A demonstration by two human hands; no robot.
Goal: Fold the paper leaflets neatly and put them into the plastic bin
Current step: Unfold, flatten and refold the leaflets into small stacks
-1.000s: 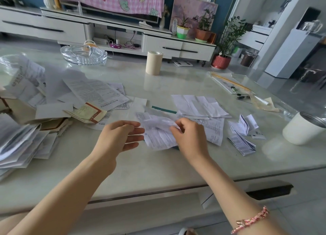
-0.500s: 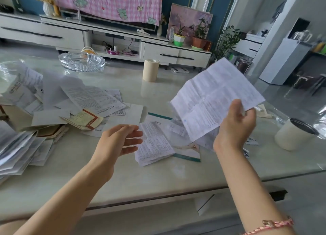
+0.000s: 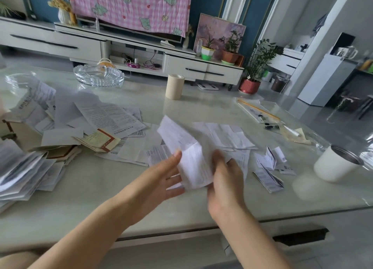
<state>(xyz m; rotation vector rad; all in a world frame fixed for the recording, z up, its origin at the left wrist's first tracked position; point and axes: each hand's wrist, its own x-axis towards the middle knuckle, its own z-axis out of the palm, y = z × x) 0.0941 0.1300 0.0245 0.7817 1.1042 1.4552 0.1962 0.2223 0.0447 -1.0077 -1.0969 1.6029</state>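
A white printed leaflet (image 3: 188, 155) is bent into a fold above the middle of the table. My left hand (image 3: 161, 180) holds its left edge, thumb on top and fingers underneath. My right hand (image 3: 226, 180) grips its right side; the fingers are blurred and partly hidden behind the paper. Several loose leaflets (image 3: 109, 117) lie spread behind my hands. Folded leaflets (image 3: 268, 167) lie to the right. A clear plastic bin (image 3: 14, 81) with papers in it stands at the far left edge.
A stack of folded papers (image 3: 22, 174) sits at the left front. A glass ashtray (image 3: 99, 75) and a tape roll (image 3: 174, 86) stand at the back. A white cup (image 3: 337, 163) is on the right, near a tray with pens (image 3: 260, 113).
My right hand picked the leaflet off the table, raised it, then brought it down to my left hand. Both hands now hold it, and it is bent over.
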